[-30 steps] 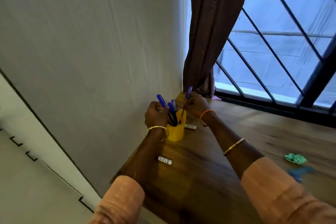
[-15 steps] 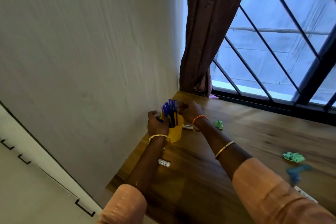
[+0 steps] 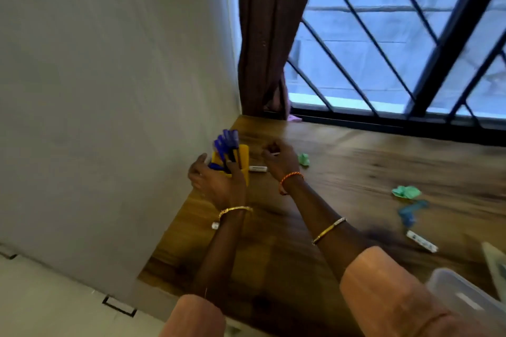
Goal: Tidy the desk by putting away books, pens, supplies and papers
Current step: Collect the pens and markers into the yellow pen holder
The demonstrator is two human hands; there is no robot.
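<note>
A yellow pen holder stands on the wooden desk close to the wall, with several blue pens upright in it. My left hand grips the holder from the near side, thumb on its left. My right hand hovers just right of the holder, fingers loosely curled, with nothing plainly in it. A white eraser lies on the desk between the holder and my right hand.
Crumpled green papers lie beside my right hand and further right. A blue scrap, a white eraser and a clear plastic box sit at the right. A small white piece lies by my left wrist.
My right hand dropped a blue pen into the holder and drew back to the right. My left hand shifted lower around the holder. The camera view tilted down and right.
</note>
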